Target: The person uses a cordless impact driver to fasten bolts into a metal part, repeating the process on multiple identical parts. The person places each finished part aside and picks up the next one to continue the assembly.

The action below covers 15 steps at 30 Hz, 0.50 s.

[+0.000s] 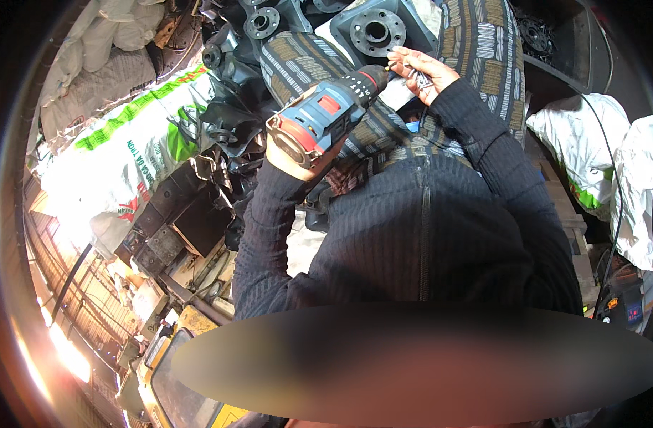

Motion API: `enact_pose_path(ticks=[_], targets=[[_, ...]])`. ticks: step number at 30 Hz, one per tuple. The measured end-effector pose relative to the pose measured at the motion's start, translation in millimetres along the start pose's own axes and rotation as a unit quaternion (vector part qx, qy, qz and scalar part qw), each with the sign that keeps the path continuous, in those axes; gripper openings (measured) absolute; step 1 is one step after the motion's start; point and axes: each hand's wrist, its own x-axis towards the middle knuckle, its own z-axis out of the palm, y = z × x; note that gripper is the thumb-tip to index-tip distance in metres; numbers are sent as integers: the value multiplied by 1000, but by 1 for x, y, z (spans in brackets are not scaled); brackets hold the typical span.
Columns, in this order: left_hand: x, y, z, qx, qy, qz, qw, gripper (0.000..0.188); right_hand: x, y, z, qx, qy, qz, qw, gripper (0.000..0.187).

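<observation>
My left hand [292,161] is closed around the handle of a blue and red cordless drill [323,114]. The drill's chuck points up and to the right, toward my right hand [438,71]. Small silvery pieces that look like screws [418,77] lie in the right palm, held by curled fingers. Its thumb and fingertips are at the drill's tip; what they pinch there is too small to make out. Just beyond the fingertips is a dark grey part with a round, drilled flange [378,33], between my patterned trouser legs [483,57].
More dark flanged parts [262,23] are piled at the far left. White and green sacks [120,153] lie to the left, another white sack [587,143] to the right. A black cable [615,185] hangs down the right side. A dark bin [558,46] stands at the far right.
</observation>
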Motion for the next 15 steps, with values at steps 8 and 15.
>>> enact_pose_path(ticks=[8,15], targets=[[-5,-9,0,10,-32,-3,999,41,-1,-4,10,-57,-8,24,998,33],[-2,-15,5,-5,-9,-1,1000,30,4,-3,4,-52,-47,52,996,35]])
